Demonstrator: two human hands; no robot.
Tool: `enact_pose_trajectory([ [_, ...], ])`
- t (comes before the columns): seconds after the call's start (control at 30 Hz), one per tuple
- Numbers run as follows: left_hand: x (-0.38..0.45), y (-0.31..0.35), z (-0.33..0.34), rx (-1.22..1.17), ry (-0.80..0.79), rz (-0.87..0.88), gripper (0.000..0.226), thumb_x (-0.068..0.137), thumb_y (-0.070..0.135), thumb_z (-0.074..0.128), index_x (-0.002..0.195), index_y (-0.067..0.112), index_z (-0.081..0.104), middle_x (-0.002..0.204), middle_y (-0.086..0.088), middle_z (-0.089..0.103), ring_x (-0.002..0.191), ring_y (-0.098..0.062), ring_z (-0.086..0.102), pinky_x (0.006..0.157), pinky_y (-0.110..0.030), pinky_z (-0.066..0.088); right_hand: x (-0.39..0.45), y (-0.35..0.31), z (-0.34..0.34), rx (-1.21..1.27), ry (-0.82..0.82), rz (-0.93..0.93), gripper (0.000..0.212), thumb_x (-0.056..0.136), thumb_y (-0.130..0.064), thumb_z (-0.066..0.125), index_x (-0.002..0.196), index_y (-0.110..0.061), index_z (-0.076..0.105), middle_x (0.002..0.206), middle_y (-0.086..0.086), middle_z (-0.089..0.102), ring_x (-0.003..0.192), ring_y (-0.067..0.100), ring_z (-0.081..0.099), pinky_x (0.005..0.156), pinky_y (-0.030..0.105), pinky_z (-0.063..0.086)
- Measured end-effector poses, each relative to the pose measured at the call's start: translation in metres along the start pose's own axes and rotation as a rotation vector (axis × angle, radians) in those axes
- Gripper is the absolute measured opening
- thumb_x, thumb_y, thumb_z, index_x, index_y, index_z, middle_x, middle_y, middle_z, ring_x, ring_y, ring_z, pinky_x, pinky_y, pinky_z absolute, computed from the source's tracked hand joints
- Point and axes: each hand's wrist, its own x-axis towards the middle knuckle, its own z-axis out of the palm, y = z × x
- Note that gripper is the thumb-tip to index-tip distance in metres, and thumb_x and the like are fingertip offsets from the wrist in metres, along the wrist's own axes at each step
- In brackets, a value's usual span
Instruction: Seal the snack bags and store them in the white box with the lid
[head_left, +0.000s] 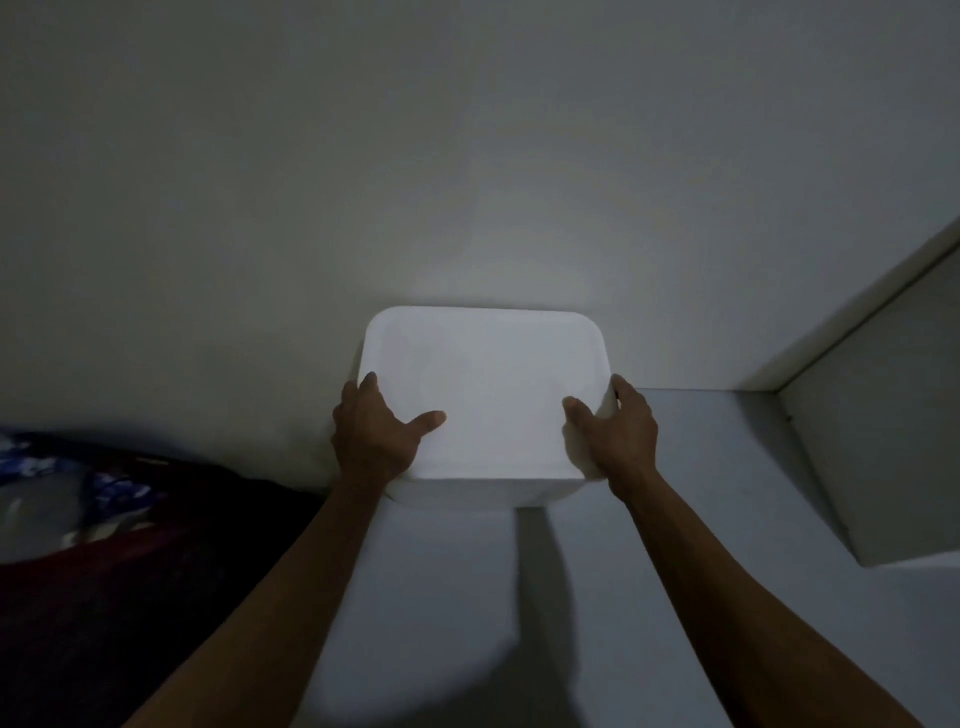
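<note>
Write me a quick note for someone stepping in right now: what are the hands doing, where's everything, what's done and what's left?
Left hand: grips the box's left side, thumb on the lid.
Right hand: grips the right side, thumb on the lid.
Box: white, lid on, sits on the pale surface against the wall.
Snack bags: none in view; whether they are inside cannot be seen.
Done: lid is on.
Left: probably just check the lid is seated and let go.
</note>
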Motion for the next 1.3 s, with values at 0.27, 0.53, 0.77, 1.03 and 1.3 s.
enact_pose_trajectory([
  [0.27,0.003,-0.003,0.007,0.095,0.033,0.038,0.105,0.074,0.064,0.072,0.151,0.007,0.029,0.155,-0.019,0.03,0.138,-0.04,0.033,0.11,-0.05,0.034,0.009,0.004,0.009,-0.1,0.0,0.018,0.063,0.086,-0.044,0.069,0.136,-0.011,0.05,0.14,0.013,0.053,0.129,0.032,0.049,0.103,0.041,0.042],
  [0.53,-0.007,-0.011,0.019,0.347,0.152,0.187,0.091,0.085,0.071,0.049,0.147,0.005,0.039,0.149,-0.027,0.037,0.123,-0.047,0.048,0.089,-0.058,0.046,0.0,0.009,0.015,-0.338,-0.032,-0.094,0.075,0.098,-0.053,0.042,0.155,-0.011,0.017,0.153,0.015,0.037,0.135,0.035,0.042,0.106,0.047,0.039],
  [0.77,-0.004,-0.014,0.022,0.359,0.147,0.186,0.092,0.086,0.073,0.045,0.151,0.01,0.032,0.154,-0.022,0.03,0.128,-0.045,0.043,0.093,-0.057,0.044,0.003,0.015,0.014,-0.318,-0.033,-0.108,0.071,0.101,-0.049,0.041,0.155,-0.01,0.016,0.151,0.017,0.039,0.136,0.034,0.041,0.109,0.042,0.035],
  [1.03,-0.005,-0.014,0.019,0.353,0.139,0.191,0.089,0.086,0.072,0.046,0.15,0.01,0.035,0.155,-0.023,0.03,0.134,-0.044,0.038,0.101,-0.06,0.037,0.001,0.017,0.01,-0.21,-0.042,-0.086,0.072,0.1,-0.049,0.043,0.157,-0.013,0.016,0.155,0.015,0.035,0.142,0.033,0.034,0.114,0.044,0.03],
  [1.3,-0.044,0.015,0.009,0.326,0.138,0.18,0.086,0.089,0.076,0.027,0.156,0.021,0.022,0.164,-0.012,0.013,0.151,-0.03,0.011,0.119,-0.057,0.01,-0.025,0.017,-0.018,-0.091,-0.011,-0.111,0.07,0.099,-0.048,0.048,0.156,-0.02,0.019,0.159,0.01,0.029,0.145,0.028,0.03,0.115,0.043,0.029],
])
